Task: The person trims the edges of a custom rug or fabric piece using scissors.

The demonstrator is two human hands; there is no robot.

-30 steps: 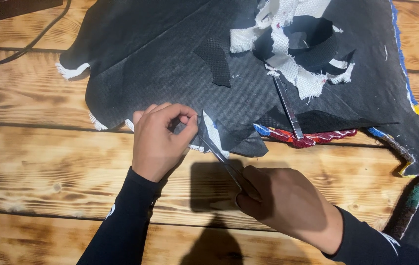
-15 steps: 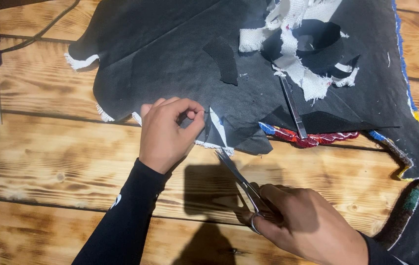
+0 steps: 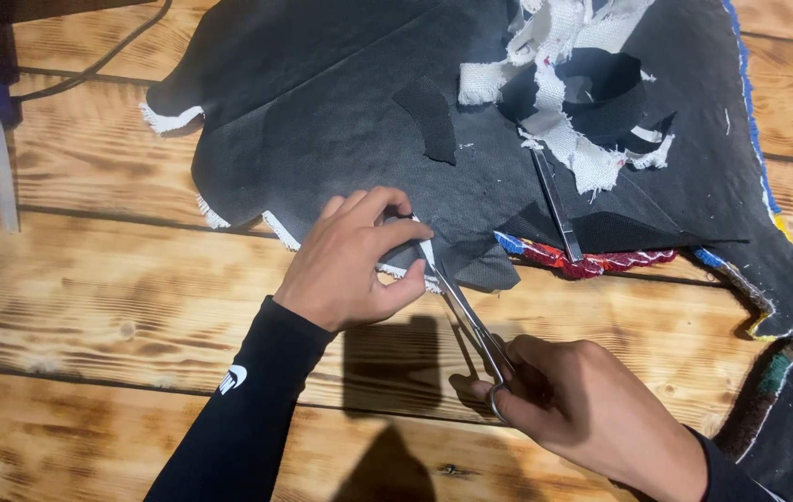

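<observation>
Right, my left hand (image 3: 355,265) is pinching the frayed white edge of the black fabric (image 3: 341,102) at its near border, fingers closed on it. My right hand (image 3: 592,414) is closed around the scissors (image 3: 466,311), blades w/ tips right by my left thumb. Risk as I see it: tips nick the thumb, or the fabric slips & the cut wanders into the coloured trim (image 3: 592,265) to the right.

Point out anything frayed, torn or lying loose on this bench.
The black fabric has frayed white edges along its lower left. A heap of torn white and black scraps lies loose on top, a metal tool beside it. The left hand pinches the edge where the right hand's scissors meet it.
</observation>
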